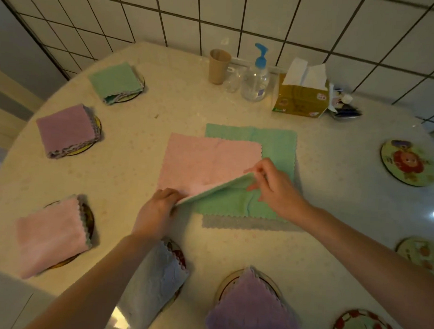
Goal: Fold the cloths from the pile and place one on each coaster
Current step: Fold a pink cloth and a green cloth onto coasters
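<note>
Hands pinch the near edge of the pink cloth: left hand at its near-left corner, right hand at the near-right, lifting it off the pile mid-counter, likely to fold it away. Five coasters hold folded cloths already; three at right, such as one coaster, seem bare, though the view cuts two off.

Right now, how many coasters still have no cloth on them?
3, all along the right edge: one far right, one lower right, cut by the frame, and one at the bottom right corner. More may lie out of view.
</note>
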